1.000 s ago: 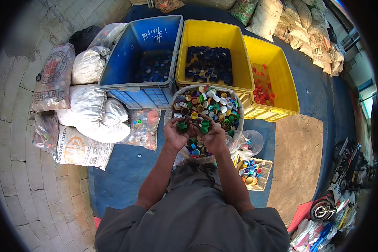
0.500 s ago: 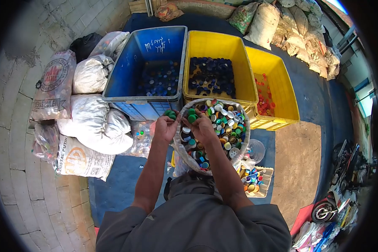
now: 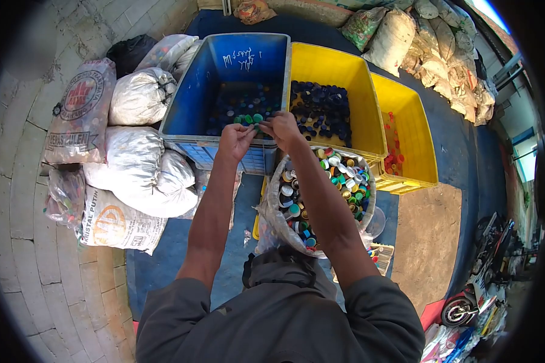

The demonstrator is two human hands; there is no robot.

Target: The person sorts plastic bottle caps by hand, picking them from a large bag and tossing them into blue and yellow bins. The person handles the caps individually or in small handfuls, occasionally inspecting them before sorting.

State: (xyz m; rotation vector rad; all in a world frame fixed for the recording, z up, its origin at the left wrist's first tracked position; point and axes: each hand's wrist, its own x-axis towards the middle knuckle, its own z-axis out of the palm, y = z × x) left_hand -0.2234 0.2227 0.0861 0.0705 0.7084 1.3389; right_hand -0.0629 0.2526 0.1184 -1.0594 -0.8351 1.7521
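Over the near rim of the blue crate (image 3: 224,140), my left hand (image 3: 236,140) has its fingers closed around green caps (image 3: 247,119). My right hand (image 3: 283,128) is close beside it at the crate's near right corner, its fingers pinched at a green cap (image 3: 258,118). Blue and dark caps lie on the floor of the blue crate. Below my right forearm stands a round, white-rimmed sack (image 3: 372,199) full of mixed coloured caps.
Two yellow crates stand to the right, one with dark blue caps (image 3: 321,109), the other with red caps (image 3: 393,154). White sacks (image 3: 140,160) are piled at the left. A small basket (image 3: 381,257) is partly hidden by my right arm. A motorcycle (image 3: 460,308) is at the lower right.
Both hands have moved up and forward from the sack of mixed caps to the blue crate's near rim, with green caps still in them. The view has shifted slightly.
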